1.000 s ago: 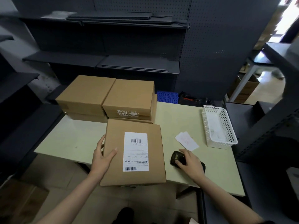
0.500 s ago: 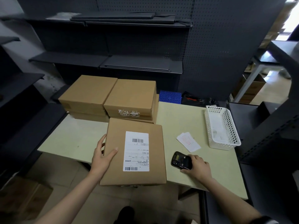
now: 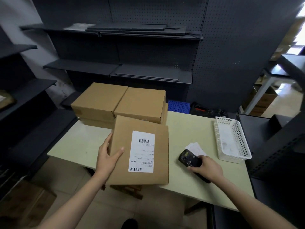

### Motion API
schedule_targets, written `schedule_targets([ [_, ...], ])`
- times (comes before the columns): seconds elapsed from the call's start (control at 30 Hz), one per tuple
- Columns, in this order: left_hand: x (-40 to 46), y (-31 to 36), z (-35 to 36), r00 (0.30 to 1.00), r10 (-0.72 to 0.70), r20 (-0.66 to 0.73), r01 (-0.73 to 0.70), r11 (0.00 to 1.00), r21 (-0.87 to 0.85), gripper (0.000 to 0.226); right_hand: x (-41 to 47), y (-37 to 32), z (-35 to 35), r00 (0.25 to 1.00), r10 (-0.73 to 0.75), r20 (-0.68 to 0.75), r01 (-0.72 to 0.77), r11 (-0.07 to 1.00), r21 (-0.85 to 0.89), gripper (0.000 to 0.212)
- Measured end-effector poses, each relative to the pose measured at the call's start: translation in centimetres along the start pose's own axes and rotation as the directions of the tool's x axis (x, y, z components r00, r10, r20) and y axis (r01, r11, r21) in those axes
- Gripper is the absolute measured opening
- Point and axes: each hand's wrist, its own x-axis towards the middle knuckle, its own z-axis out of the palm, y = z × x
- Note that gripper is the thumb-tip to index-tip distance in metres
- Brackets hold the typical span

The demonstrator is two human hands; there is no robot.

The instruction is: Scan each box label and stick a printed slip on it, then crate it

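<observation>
The left hand (image 3: 108, 157) clamps the left edge of the flat brown cardboard box (image 3: 140, 151), thumb on top, at the front edge of the pale green bench (image 3: 194, 129). The right hand (image 3: 206, 167) is closed around the black handheld scanner (image 3: 189, 158), near the front right corner, in front of the small white paper slips (image 3: 196, 147). To scan well, keep the box steady and face-up and aim the scanner squarely at a barcode on the white shipping label (image 3: 142, 152).
</observation>
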Motion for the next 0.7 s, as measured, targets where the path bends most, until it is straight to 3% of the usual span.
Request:
schedule_targets([
  [0.23, 0.8, 0.8, 0.1, 0.998, 0.063, -0.003, -0.063, 0.997, 0.054, 0.074, 0.0, -3.5, -4.7, 0.999, -0.047, 0.004, 0.047, 0.995, 0.091, 0.051],
  [0.7, -0.2, 1.6, 0.3, 0.991, 0.135, -0.004, -0.133, 0.984, 0.122, 0.076, -2.3, -6.2, -6.1, 0.963, -0.116, 0.243, 0.087, 0.988, 0.127, 0.072],
])
